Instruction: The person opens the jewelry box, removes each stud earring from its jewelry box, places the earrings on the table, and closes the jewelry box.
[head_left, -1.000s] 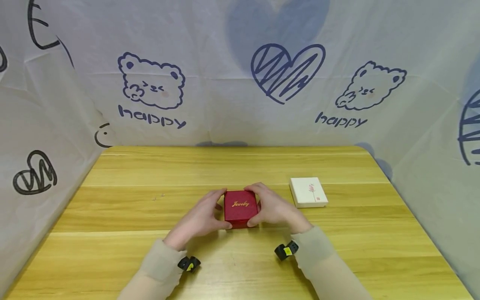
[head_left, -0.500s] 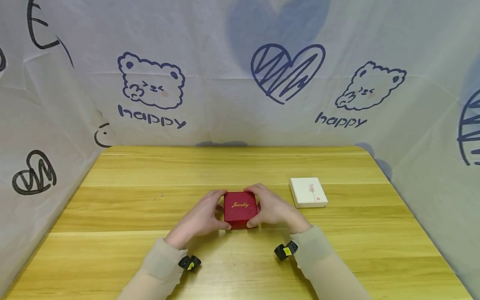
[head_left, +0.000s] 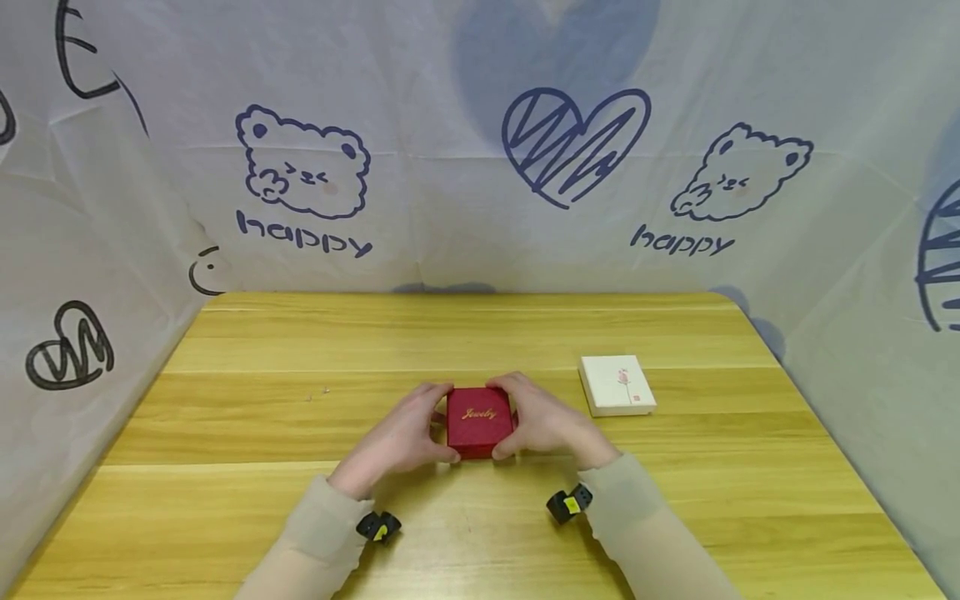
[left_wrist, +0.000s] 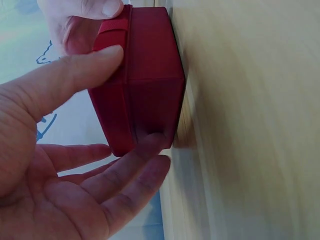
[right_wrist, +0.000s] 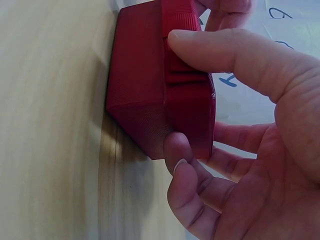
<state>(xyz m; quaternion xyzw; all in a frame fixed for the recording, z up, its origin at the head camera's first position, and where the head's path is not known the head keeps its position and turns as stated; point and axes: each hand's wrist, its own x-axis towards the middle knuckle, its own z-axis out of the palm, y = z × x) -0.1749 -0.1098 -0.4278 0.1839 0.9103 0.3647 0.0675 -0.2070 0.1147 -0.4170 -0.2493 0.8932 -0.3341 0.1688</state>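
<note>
- Between the fingers (left_wrist: 137, 187) of the left hand (head_left: 401, 433) and right hand (head_left: 543, 421), the red box (head_left: 480, 417) sat on the table (head_left: 225, 500).
- Both sets, half-curled, gripped it from opposite sides.
- To me it looked light, stiff, hardly slippery; its lower walls seemed the surest hold.

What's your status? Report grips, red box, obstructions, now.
Left grip, right grip both holding red box. Box closed, gold lettering up. White box apart to the right, looks out of the way.
</note>
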